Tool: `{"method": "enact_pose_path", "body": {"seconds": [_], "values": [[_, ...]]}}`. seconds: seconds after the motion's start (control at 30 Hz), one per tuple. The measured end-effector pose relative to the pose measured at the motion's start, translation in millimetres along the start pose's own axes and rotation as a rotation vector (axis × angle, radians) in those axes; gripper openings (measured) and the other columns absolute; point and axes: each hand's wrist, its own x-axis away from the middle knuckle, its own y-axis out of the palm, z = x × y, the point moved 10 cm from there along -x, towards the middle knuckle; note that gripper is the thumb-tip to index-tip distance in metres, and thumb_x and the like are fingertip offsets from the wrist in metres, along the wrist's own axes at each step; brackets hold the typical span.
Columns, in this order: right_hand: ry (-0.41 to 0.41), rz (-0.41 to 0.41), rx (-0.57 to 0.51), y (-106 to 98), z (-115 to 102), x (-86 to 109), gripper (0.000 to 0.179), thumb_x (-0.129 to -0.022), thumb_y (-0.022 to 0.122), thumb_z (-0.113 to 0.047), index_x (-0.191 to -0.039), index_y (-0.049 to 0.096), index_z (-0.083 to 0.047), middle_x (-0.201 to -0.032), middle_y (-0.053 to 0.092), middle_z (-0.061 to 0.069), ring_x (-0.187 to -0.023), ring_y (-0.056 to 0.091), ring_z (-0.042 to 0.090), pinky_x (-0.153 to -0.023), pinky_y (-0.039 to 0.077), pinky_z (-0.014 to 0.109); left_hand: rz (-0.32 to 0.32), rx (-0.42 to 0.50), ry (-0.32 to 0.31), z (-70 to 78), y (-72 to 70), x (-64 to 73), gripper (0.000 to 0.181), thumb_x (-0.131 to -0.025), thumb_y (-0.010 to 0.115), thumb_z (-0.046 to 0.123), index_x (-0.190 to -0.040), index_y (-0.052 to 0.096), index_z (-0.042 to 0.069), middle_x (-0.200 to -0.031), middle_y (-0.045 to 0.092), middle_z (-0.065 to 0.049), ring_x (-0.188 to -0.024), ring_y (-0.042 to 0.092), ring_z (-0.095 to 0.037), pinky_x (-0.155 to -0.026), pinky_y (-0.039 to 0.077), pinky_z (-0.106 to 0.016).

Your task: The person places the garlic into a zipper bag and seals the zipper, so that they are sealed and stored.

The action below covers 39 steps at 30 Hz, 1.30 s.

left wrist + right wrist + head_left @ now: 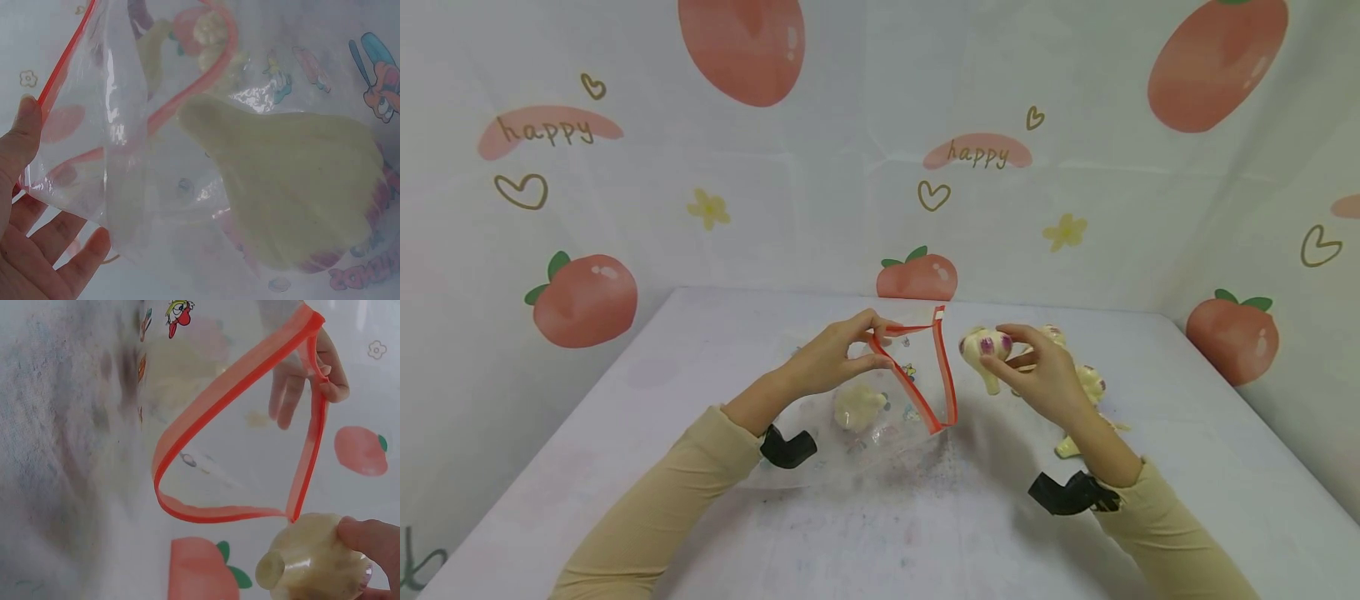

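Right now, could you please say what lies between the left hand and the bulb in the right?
In the head view, the red-edged mouth of the clear bag lies between the left hand and that bulb.

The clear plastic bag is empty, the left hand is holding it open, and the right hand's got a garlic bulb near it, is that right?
No, the clear plastic bag isn't empty: the left wrist view shows a garlic bulb inside it. The left hand does hold it open, and the right hand does hold another bulb near it.
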Motion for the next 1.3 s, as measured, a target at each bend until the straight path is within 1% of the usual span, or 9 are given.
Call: {"method": "enact_pose_path", "body": {"seconds": [0.2,0.37,0.57,0.67,0.87,1.1,1.3], "values": [[-0.018,-0.024,0.001,7.7,-3.7,0.9,0.05,-0.085,0.069,-0.027,-0.126,0.053,-0.005,-0.123,0.058,0.021,-0.085,0.068,0.032,-0.058,0.052,0.022,0.004,-0.011,-0.007,-0.9,-0.3,-0.3,0.026,-0.085,0.068,0.014,-0.093,0.043,0.008,-0.123,0.059,-0.013,-0.109,0.063,-0.031,-0.1,0.044,-0.048],[-0.023,-0.033,-0.01,12.8,-6.9,2.6,0.049,-0.084,0.07,-0.027,-0.125,0.054,-0.007,-0.121,0.06,0.018,-0.085,0.069,0.03,-0.058,0.051,0.024,0.007,-0.017,-0.001,-1.6,-0.5,-0.5,0.027,-0.084,0.068,0.014,-0.093,0.044,0.007,-0.124,0.059,-0.013,-0.108,0.063,-0.031,-0.102,0.043,-0.048],[-0.032,-0.049,-0.043,18.7,-9.2,4.3,0.049,-0.084,0.071,-0.027,-0.125,0.054,-0.008,-0.119,0.06,0.016,-0.085,0.069,0.028,-0.058,0.052,0.024,0.007,-0.006,-0.01,-2.0,-0.1,-0.4,0.027,-0.084,0.068,0.013,-0.093,0.043,0.008,-0.122,0.059,-0.012,-0.108,0.063,-0.031,-0.1,0.044,-0.049],[-0.044,-0.057,-0.053,21.5,-11.0,4.4,0.049,-0.083,0.071,-0.025,-0.125,0.054,-0.007,-0.119,0.06,0.016,-0.085,0.069,0.028,-0.057,0.051,0.024,0.009,0.002,-0.002,-1.4,-0.2,-0.2,0.027,-0.084,0.068,0.013,-0.093,0.043,0.007,-0.121,0.059,-0.012,-0.107,0.063,-0.032,-0.099,0.045,-0.05],[-0.064,-0.065,-0.054,25.0,-16.0,5.6,0.047,-0.082,0.073,-0.023,-0.123,0.056,-0.007,-0.115,0.062,0.015,-0.083,0.069,0.026,-0.056,0.051,0.022,0.009,-0.005,-0.002,-2.2,-0.3,0.0,0.027,-0.084,0.068,0.013,-0.093,0.043,0.007,-0.123,0.059,-0.013,-0.106,0.063,-0.03,-0.098,0.045,-0.05],[-0.07,-0.078,-0.05,28.5,-19.0,6.5,0.047,-0.081,0.074,-0.023,-0.122,0.056,-0.009,-0.114,0.063,0.014,-0.083,0.069,0.025,-0.056,0.052,0.022,0.01,-0.02,-0.006,-3.2,-0.6,0.0,0.027,-0.084,0.068,0.014,-0.093,0.044,0.008,-0.124,0.059,-0.011,-0.107,0.064,-0.027,-0.1,0.045,-0.046],[-0.079,-0.098,-0.06,31.7,-22.0,6.8,0.047,-0.081,0.074,-0.023,-0.122,0.056,-0.009,-0.114,0.062,0.014,-0.083,0.068,0.024,-0.057,0.052,0.022,0.012,-0.025,0.001,-2.8,-0.8,-0.1,0.027,-0.085,0.068,0.014,-0.093,0.043,0.008,-0.126,0.059,-0.01,-0.106,0.064,-0.026,-0.1,0.045,-0.045]]}}
